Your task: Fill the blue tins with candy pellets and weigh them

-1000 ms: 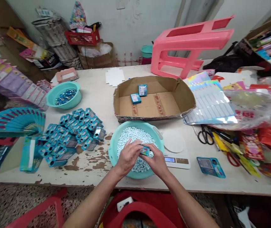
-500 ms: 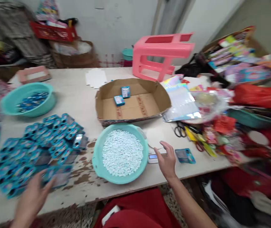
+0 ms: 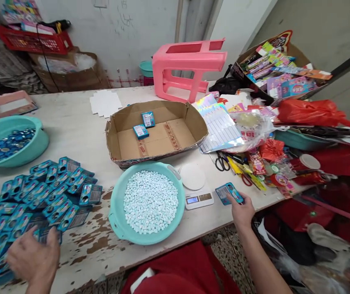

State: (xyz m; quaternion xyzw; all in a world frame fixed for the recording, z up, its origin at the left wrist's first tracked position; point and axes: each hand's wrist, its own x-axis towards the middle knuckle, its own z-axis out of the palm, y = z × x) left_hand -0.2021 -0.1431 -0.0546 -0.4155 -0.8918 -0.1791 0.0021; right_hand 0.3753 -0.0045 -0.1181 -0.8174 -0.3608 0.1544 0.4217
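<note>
My left hand (image 3: 35,255) is at the near edge of a pile of blue printed packs (image 3: 37,196), thumb and fingers apart around the end of one pack. Whether it touches that pack I cannot make out. My right hand (image 3: 243,210) pinches the right end of a single blue pack (image 3: 224,192), which lies at the table's front right. Between my hands stands a turquoise basin (image 3: 179,212) full of small pale mint-coloured tablets (image 3: 150,202). Just right of it is a white digital scale (image 3: 207,200) with a round platform and a lit display.
Behind the basin, an open cardboard box (image 3: 159,139) holds two blue boxes (image 3: 140,131). A turquoise bowl (image 3: 40,143) of shiny blue pieces stands left. A pink stool (image 3: 178,61) lies on its side at the back. Scissors (image 3: 222,162), pens and plastic bags crowd the right.
My right hand has moved right from beside the scale to the single blue pack and closed on its end. My left hand remains by the pile. The view has shifted right.
</note>
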